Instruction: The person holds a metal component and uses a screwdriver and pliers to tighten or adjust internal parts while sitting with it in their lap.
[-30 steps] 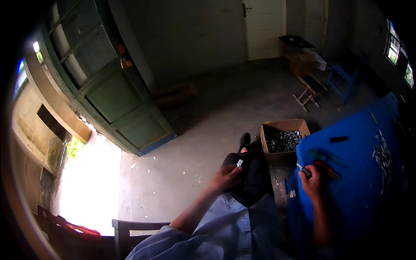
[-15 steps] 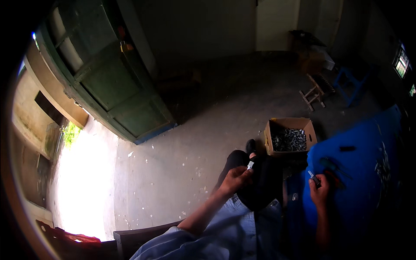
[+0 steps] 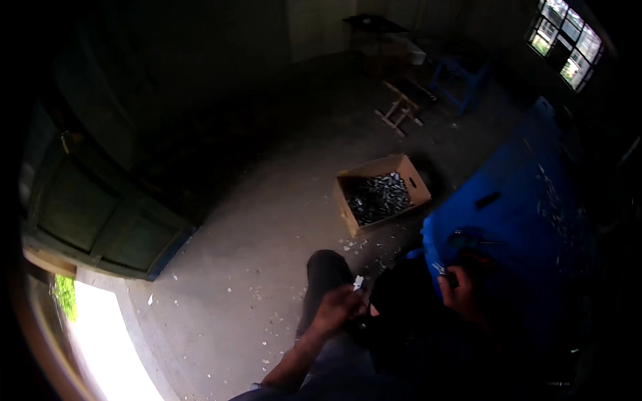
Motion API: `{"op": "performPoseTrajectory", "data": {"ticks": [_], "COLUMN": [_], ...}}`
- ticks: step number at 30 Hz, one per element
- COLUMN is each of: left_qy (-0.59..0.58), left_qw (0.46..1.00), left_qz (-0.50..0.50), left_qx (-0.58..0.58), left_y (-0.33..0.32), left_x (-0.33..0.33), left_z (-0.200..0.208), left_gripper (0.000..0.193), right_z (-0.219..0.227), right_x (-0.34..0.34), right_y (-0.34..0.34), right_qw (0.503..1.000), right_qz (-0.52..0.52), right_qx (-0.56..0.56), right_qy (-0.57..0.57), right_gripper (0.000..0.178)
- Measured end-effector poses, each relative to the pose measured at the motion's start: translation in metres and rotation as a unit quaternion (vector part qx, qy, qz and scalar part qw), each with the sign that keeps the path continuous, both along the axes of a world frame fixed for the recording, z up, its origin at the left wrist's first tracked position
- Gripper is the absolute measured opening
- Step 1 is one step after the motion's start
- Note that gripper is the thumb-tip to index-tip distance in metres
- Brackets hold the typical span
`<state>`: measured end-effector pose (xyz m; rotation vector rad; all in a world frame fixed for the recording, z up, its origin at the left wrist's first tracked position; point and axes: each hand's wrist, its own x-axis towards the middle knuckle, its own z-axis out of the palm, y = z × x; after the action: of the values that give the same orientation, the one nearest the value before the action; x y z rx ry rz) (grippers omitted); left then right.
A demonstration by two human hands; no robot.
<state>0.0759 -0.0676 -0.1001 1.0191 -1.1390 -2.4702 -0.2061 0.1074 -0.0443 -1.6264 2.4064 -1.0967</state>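
Note:
My left hand (image 3: pixel 338 309) is closed above my knee, pinching a small whitish flat piece (image 3: pixel 359 283) that sticks up past the fingertips. At the edge of a blue-covered table (image 3: pixel 521 180), my right hand (image 3: pixel 461 292) is wrapped round a small part with a silvery metal tip (image 3: pixel 439 268). In shadow, its exact kind is hard to make out. Just beyond the right hand lie a thin-shafted tool (image 3: pixel 493 242), dim and dark-handled, and something red. The two hands are well apart.
An open cardboard box (image 3: pixel 343 209) full of small dark and silvery parts stands on the floor ahead. More small pieces (image 3: pixel 554 200) lie scattered on the table near a black bar (image 3: pixel 488 200). Farther off are a wooden stool (image 3: pixel 401 110), a blue stand (image 3: pixel 465 80) and a green door (image 3: pixel 73 214).
The view has swung to the right, so the box and door appear farther left and the window shows more. Both hands keep their pieces; the scene is darker.

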Motion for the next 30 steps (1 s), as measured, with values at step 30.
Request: {"op": "performPoseTrajectory", "data": {"ticks": [30], "left_qy": [0.063], "left_qw": [0.946], "left_qz": [-0.125], "left_qx": [-0.294], "left_y": [-0.025], "left_x": [-0.136], "left_z": [0.072], "left_gripper": [0.037], "right_z": [-0.006], "right_x": [0.03], "right_y": [0.007], "right_qw": [0.995], "right_qz": [-0.082], "right_qx": [-0.052], "right_qy": [0.036], "right_gripper": [0.03]}}
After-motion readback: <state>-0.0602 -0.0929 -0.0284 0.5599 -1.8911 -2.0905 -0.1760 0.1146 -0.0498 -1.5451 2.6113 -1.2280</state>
